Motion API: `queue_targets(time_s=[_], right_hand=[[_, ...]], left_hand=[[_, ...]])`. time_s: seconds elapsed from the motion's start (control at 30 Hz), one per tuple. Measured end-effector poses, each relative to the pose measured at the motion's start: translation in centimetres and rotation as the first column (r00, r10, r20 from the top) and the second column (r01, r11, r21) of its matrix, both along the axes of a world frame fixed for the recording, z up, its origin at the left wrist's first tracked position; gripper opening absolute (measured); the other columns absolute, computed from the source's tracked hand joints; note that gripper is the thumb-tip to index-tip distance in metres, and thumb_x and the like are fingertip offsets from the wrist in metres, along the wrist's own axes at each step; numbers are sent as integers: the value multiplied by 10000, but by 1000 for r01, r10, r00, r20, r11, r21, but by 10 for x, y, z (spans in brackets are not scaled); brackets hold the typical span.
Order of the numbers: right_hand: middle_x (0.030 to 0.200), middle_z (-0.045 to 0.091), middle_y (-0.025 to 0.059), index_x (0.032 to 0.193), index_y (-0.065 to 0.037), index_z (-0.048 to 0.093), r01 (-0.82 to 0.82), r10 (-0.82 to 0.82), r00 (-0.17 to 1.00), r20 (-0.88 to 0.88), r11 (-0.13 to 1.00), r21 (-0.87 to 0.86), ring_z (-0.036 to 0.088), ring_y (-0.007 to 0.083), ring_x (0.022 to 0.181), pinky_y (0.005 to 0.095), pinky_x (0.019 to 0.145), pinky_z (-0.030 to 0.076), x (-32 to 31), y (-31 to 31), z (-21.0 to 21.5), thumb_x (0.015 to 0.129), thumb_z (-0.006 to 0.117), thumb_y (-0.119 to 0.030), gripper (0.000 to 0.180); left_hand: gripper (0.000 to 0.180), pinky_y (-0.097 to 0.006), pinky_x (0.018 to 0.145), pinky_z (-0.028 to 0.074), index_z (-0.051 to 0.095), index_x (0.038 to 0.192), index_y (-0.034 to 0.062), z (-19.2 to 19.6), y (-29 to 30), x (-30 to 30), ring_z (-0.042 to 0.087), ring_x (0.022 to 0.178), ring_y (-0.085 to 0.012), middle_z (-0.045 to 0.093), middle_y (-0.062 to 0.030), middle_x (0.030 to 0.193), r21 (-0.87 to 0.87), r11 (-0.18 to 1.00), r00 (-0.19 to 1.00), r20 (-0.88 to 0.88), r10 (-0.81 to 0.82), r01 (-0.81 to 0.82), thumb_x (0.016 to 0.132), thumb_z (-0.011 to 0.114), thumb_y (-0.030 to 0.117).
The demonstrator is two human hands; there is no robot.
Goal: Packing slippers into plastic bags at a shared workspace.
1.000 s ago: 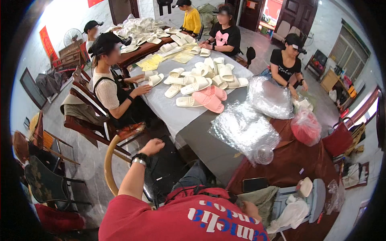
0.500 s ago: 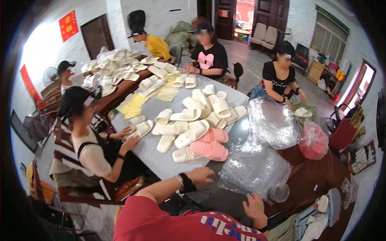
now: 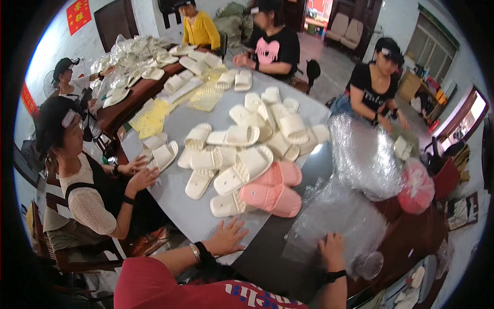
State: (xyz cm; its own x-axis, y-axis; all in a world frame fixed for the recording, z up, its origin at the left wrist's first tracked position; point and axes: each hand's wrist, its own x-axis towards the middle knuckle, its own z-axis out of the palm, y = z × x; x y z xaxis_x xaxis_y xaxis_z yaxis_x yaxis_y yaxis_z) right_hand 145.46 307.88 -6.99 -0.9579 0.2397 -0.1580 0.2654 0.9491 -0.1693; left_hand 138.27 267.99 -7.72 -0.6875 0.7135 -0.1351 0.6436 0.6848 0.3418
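My left hand (image 3: 226, 237) lies flat on the grey table (image 3: 190, 221), fingers spread, holding nothing. It is just short of a cream slipper (image 3: 229, 205) at the near edge of a heap of cream slippers (image 3: 247, 149). A pair of pink slippers (image 3: 275, 193) lies right of that slipper. My right hand (image 3: 332, 250) rests on a pile of clear plastic bags (image 3: 339, 219) on the dark table part, fingers laid on the plastic.
A seated person (image 3: 87, 190) at my left handles a cream slipper (image 3: 162, 154). Three more people sit across and to the right. More clear bags (image 3: 363, 154), a red-filled bag (image 3: 417, 188) and yellow sheets (image 3: 149, 121) lie around. A clear cup (image 3: 369, 265) stands near my right hand.
My view has swung forward over the table. My left hand moved from the table's near edge onto the grey top by the slippers. My right hand came down onto the plastic bags.
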Motion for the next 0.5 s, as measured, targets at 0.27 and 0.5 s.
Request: queue_targets(time_s=[0.27,0.5], right_hand=[[933,580,217,806,-22,612,-133,141,929,-342,990,45,544,389,923,456,791,452,7,21,-25,848,572,-136,128],[809,570,171,781,-41,581,-23,99,906,-411,982,186,562,382,808,473,704,465,4,10,-27,863,541,-142,135]], left_hand=[[710,-731,975,197,378,1415,147,-30,-6,19,163,1399,-414,228,-190,1510,-88,995,995,-86,-47,40,850,531,549],[932,-691,1014,217,392,1393,111,2,-24,67,160,1388,-456,232,-247,1479,0,997,996,-48,-72,72,660,745,564]])
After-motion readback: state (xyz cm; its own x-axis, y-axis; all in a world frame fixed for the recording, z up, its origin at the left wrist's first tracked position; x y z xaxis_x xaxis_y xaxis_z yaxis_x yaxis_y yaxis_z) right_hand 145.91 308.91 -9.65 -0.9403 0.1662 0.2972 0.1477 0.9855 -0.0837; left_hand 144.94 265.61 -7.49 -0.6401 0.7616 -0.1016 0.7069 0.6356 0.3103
